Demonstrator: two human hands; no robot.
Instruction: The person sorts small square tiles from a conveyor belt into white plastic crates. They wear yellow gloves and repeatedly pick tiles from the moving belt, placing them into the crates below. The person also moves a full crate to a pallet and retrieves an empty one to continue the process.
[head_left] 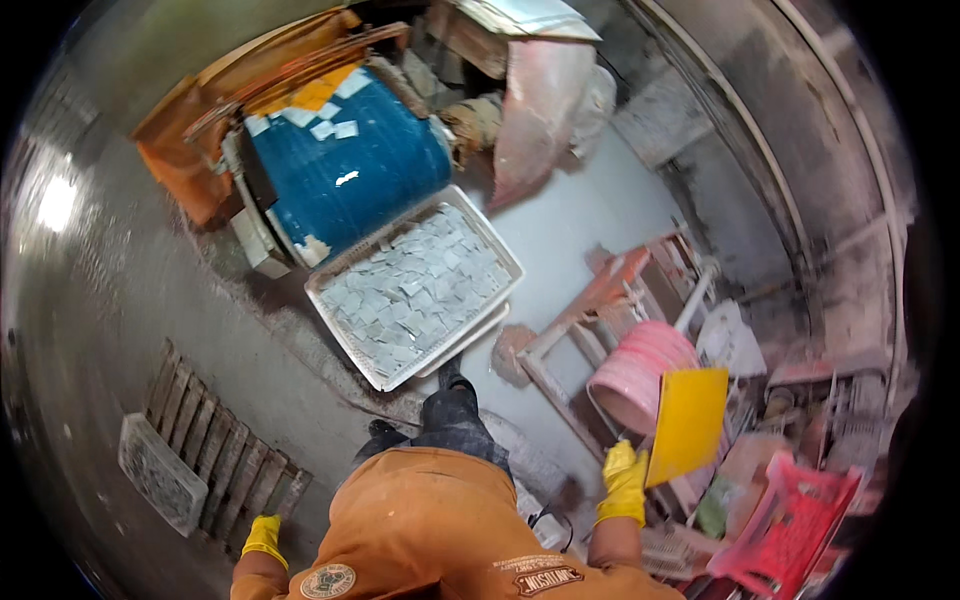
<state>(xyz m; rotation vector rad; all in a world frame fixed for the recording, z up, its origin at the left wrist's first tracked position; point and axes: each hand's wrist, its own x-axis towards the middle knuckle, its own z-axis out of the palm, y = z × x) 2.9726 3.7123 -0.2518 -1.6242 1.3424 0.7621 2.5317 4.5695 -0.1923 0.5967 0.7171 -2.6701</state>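
Observation:
My right hand [624, 482], in a yellow rubber glove, grips the lower left corner of a flat yellow board [688, 425] out to my right. My left hand [264, 538], gloved the same way, hangs low at my left side; its fingers are foreshortened and I see nothing in it. Ahead of my feet stands a white plastic crate [510, 250], tilted in view, full of small pale square pieces like tiles [415, 290]. Behind the crate is the blue belt [350, 160] of a machine, with several such pieces at its far end.
A wooden pallet [222, 440] lies on the left, with a pale crate [160, 475] at its edge. Right of me are a wooden frame [565, 370], a pink bucket [640, 375] and a red plastic crate [790, 525]. A pinkish sack [540, 110] hangs beyond the belt.

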